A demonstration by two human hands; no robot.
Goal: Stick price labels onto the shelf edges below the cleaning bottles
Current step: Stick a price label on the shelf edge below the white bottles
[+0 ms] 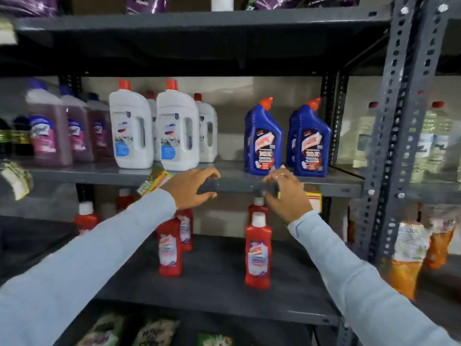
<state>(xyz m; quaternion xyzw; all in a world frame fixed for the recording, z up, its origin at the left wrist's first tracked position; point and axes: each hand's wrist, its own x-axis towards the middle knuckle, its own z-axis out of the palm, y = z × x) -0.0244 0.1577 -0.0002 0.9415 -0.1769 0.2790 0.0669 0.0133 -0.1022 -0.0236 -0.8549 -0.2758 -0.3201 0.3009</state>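
The grey shelf edge [234, 186] runs below white bottles with red caps [178, 131] and blue angled-neck bottles [263, 141]. My left hand [192, 188] reaches to this edge with its fingers apart, thumb below and fingers above, and nothing shows in it. A yellow and red price label [154, 182] hangs tilted on the edge behind that wrist. My right hand [284, 193] is at the edge under the blue bottles with its fingers curled together over a dark blur. Another yellow label [313, 198] shows partly behind this hand; whether it is held is unclear.
Purple bottles [50, 131] stand at the left of the same shelf. Red bottles with white caps [258, 248] stand on the shelf below. A perforated upright post [399, 136] bounds the bay on the right, with orange pouches [409, 255] beyond it. Another label [15, 181] hangs at the far left.
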